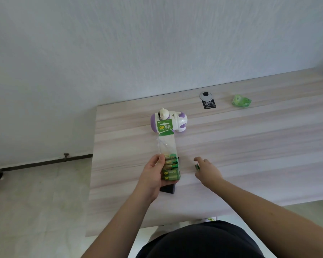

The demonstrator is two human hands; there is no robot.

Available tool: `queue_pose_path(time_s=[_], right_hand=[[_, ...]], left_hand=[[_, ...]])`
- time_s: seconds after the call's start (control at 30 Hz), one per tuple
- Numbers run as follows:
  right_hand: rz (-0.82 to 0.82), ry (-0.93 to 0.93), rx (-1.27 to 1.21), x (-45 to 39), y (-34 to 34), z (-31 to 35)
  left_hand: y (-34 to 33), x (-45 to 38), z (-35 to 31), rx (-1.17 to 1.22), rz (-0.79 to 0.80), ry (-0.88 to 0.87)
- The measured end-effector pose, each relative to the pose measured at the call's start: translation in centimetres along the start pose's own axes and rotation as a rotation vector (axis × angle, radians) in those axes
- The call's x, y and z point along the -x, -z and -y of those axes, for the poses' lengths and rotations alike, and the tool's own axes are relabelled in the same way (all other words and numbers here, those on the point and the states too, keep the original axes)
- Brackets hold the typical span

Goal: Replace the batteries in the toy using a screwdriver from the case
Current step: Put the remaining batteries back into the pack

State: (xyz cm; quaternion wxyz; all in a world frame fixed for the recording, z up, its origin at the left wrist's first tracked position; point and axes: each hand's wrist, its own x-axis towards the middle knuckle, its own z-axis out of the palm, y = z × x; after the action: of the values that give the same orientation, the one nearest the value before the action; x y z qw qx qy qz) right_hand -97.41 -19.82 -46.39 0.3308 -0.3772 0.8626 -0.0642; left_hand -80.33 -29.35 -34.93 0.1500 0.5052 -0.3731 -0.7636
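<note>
We see pale striped wood table [250, 146] against bumpy white wall, grey floor at lower left. White and purple plastic toy [169, 121] sits mid-frame. Left hand [153, 175] grips shiny clear battery pack [169, 162] with green card top, over black case [168, 189]. Right hand [208, 169] curls loosely, touching small green battery [197, 167]. Crumpled green wrapper [241, 100] at upper right.

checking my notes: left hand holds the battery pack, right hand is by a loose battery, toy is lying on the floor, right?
Not quite: the head view shows the toy on the table, not the floor. Left hand does hold the battery pack; right hand is by the loose battery.
</note>
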Motion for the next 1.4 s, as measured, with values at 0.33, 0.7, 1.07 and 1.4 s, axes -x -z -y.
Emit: queue_pose_path(time_s=[0.33, 0.7, 1.07, 1.4], right_hand=[[-0.302, 0.053, -0.978, 7.7, 8.5, 1.1], [-0.354, 0.193, -1.101, 11.4, 11.3, 1.4], [-0.403, 0.259, -1.023, 10.8, 11.4, -0.1], [-0.459, 0.300, -0.757, 10.5, 12.1, -0.4]], left_hand=[[-3.0, 0.6, 0.0, -0.016, 0.118, -0.019], [-6.1, 1.3, 0.7, -0.024, 0.158, -0.010], [-7.7, 1.4, 1.4, 0.069, 0.149, 0.078], [-9.1, 1.6, 2.1, -0.005, 0.172, -0.045]])
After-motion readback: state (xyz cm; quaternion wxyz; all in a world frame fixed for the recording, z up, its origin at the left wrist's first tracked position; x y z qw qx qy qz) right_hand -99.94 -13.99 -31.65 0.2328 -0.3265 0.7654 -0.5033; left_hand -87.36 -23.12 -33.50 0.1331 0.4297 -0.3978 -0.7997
